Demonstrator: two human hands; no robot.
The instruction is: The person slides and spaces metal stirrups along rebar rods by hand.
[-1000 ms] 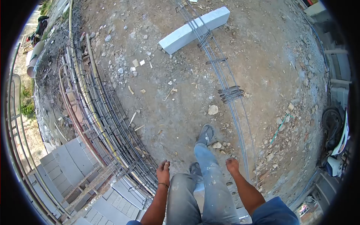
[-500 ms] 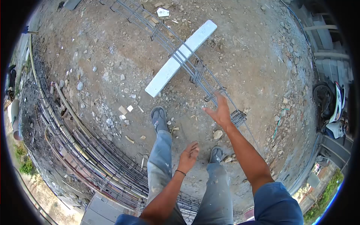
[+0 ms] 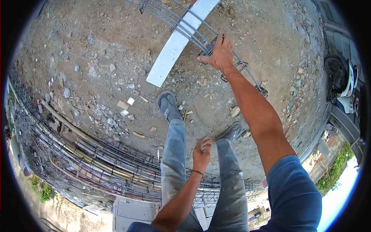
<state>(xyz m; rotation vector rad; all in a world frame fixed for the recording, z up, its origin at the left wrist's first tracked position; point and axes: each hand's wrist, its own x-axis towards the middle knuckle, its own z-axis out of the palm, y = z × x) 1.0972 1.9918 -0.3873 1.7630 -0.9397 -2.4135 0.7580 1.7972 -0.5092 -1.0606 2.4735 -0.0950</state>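
Observation:
A long rebar cage [image 3: 188,32] of thin steel bars with stirrups runs diagonally across the upper middle, resting over a pale rectangular beam [image 3: 166,58]. My right hand [image 3: 222,56] reaches over the cage at a cluster of stirrups [image 3: 209,49]. Its thumb is stretched left and the fingers spread forward over the bars; whether the fingertips touch the steel is hard to see. Low between my legs hangs my left hand [image 3: 201,151], its fingers curled together, with nothing visible in it. A dark band circles that wrist.
More rebar cages [image 3: 116,170] lie with long poles and pipes along the lower left. Loose stones [image 3: 112,67] and rubble cover the dirt ground. My shoes [image 3: 169,106] stand near the beam's lower end. A motorbike [image 3: 342,79] is parked at the right edge.
My right hand has moved forward along the cage to the stirrup cluster. The view has shifted closer to the beam. My left hand still hangs low, its fingers more curled.

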